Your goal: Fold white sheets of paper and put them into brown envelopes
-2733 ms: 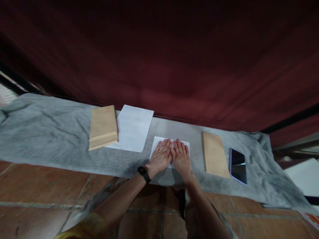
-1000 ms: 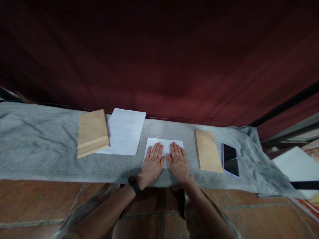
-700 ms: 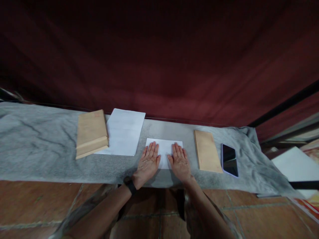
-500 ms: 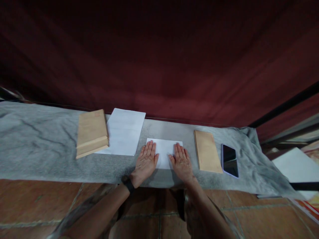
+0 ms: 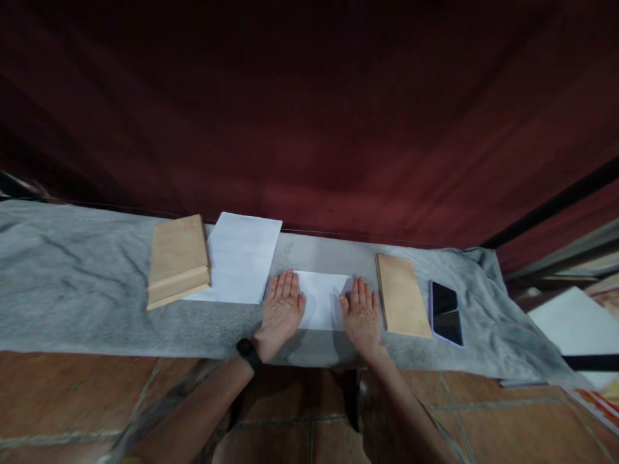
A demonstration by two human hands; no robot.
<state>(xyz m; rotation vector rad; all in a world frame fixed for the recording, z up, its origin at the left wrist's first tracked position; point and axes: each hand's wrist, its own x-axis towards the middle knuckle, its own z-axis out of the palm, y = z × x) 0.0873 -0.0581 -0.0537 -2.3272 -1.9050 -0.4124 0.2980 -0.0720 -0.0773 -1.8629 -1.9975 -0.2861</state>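
Observation:
A white sheet of paper (image 5: 322, 301), the smaller of the white papers in view, lies flat on the grey cloth between my hands. My left hand (image 5: 282, 308) is at its left edge, palm down, fingers stretched out and pointing away from me. At the right edge is my right hand (image 5: 360, 316), also flat with the fingers straight. Both hands overlap the sides of the paper and hold nothing. Whether the palms press on it or hover just above, I cannot tell. A dark watch band (image 5: 249, 354) circles my left wrist.
Left of my hands lie larger white sheets (image 5: 244, 258), partly under a stack of brown envelopes (image 5: 178, 251). More brown envelopes (image 5: 403, 293) lie on the right, beside a phone (image 5: 447, 312). Grey cloth (image 5: 87, 277) covers the long surface; a dark red curtain (image 5: 309, 161) hangs behind.
My hands have slid apart, from the paper's middle outward to its left and right edges, uncovering more of it. The papers, envelopes and phone stay in place.

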